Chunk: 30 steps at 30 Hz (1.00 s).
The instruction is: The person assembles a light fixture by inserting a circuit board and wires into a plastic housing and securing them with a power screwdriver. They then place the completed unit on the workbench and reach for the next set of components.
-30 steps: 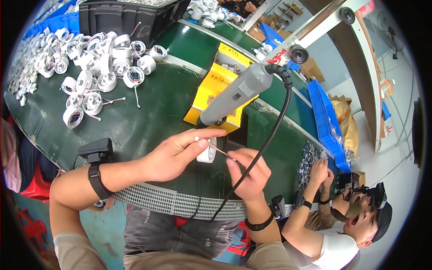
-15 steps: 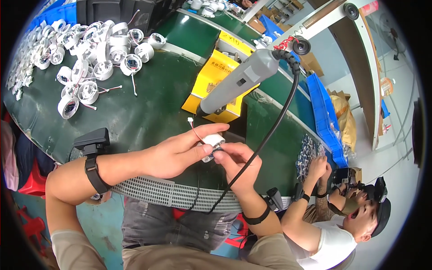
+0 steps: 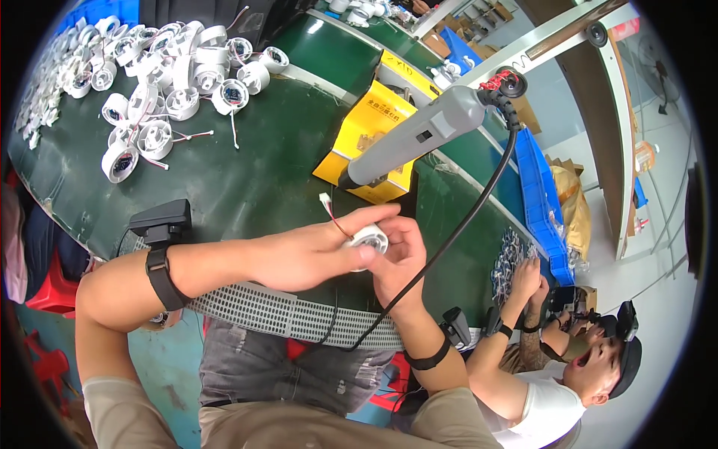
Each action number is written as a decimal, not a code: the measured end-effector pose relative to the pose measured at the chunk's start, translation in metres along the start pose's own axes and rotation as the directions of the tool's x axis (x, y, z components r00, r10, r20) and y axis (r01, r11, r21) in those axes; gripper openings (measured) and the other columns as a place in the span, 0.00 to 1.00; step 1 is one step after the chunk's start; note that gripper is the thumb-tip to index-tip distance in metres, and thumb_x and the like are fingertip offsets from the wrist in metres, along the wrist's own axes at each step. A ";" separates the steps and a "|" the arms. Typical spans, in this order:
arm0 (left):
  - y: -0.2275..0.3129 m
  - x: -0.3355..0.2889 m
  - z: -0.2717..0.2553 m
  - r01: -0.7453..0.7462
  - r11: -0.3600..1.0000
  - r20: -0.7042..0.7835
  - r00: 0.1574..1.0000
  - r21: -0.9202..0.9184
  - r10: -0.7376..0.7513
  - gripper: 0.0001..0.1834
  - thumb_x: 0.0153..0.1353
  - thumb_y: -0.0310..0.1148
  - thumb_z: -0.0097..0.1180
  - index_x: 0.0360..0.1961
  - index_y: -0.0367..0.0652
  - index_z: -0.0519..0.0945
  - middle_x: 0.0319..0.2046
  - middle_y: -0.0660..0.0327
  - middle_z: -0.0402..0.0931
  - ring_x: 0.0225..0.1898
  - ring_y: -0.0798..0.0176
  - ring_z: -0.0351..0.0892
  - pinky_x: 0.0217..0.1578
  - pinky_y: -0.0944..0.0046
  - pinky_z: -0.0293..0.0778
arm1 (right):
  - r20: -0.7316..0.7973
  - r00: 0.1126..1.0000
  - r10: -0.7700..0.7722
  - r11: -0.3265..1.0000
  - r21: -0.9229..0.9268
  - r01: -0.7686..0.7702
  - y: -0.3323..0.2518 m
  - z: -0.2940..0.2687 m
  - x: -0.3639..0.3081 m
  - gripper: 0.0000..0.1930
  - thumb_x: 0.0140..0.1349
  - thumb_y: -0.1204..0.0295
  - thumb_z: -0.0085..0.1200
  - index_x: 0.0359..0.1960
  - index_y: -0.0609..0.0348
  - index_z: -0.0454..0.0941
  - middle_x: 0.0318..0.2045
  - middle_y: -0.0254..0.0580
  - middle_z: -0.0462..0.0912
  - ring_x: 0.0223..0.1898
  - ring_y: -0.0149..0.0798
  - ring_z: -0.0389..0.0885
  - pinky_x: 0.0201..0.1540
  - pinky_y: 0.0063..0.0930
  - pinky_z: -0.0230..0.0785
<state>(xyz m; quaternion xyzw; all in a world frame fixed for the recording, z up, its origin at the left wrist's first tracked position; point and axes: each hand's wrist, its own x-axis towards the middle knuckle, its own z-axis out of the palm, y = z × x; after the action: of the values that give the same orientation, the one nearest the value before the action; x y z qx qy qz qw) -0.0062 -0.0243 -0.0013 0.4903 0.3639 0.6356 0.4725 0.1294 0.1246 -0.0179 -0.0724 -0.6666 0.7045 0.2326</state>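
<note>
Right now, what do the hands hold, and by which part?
Both hands, left hand and right hand, grip one small white round housing by its rim; its thin wire sticks up free.

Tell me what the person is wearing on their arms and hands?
Both hands are bare, with no gloves. The left hand has a black strap around its wrist carrying a small black box. The right hand has a black band on its wrist too. The forearms are bare, with a light beige short sleeve showing higher up.
</note>
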 end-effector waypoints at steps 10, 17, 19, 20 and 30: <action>-0.002 0.006 -0.016 0.375 0.920 -0.297 0.897 0.117 -0.328 0.16 0.62 0.24 0.52 0.52 0.33 0.69 0.40 0.54 0.77 0.36 0.64 0.82 0.35 0.68 0.84 | -0.093 0.937 -0.336 0.786 -0.576 0.225 -0.009 0.006 0.030 0.15 0.65 0.74 0.55 0.51 0.65 0.72 0.44 0.40 0.76 0.42 0.31 0.77 0.47 0.24 0.71; -0.004 0.004 -0.028 0.506 0.857 -0.396 0.810 0.100 -0.432 0.15 0.61 0.24 0.47 0.50 0.34 0.70 0.38 0.53 0.77 0.31 0.62 0.83 0.31 0.66 0.84 | -0.047 0.964 -0.261 0.846 -0.491 0.205 -0.021 0.048 0.085 0.30 0.60 0.76 0.58 0.62 0.67 0.59 0.40 0.46 0.82 0.44 0.36 0.80 0.51 0.33 0.71; 0.002 0.007 -0.025 0.516 0.848 -0.402 0.806 0.120 -0.434 0.16 0.63 0.25 0.46 0.52 0.33 0.70 0.38 0.53 0.77 0.30 0.62 0.83 0.31 0.65 0.84 | -0.169 0.825 -0.539 0.807 -0.384 0.448 -0.016 0.044 0.095 0.29 0.64 0.73 0.49 0.65 0.67 0.54 0.29 0.44 0.81 0.34 0.35 0.81 0.44 0.30 0.73; 0.003 0.006 -0.024 0.535 0.834 -0.413 0.796 0.135 -0.444 0.17 0.64 0.26 0.44 0.54 0.33 0.70 0.38 0.52 0.77 0.29 0.62 0.83 0.31 0.64 0.84 | -0.202 0.760 -0.617 0.772 -0.342 0.536 -0.025 0.046 0.102 0.28 0.66 0.71 0.42 0.66 0.68 0.51 0.22 0.44 0.76 0.24 0.34 0.77 0.35 0.29 0.72; 0.001 0.003 -0.029 0.533 0.835 -0.387 0.805 0.137 -0.450 0.18 0.67 0.29 0.41 0.55 0.34 0.70 0.37 0.52 0.77 0.28 0.61 0.83 0.31 0.63 0.84 | -0.360 0.729 -0.582 0.813 -0.230 0.535 -0.038 0.045 0.131 0.23 0.68 0.68 0.42 0.61 0.63 0.55 0.17 0.43 0.70 0.14 0.35 0.68 0.18 0.30 0.65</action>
<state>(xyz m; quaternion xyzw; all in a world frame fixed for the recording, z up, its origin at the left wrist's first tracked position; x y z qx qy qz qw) -0.0350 -0.0214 -0.0072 0.3146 0.6286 0.5164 0.4891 0.0044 0.1396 0.0506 -0.0287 -0.6302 0.5317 0.5651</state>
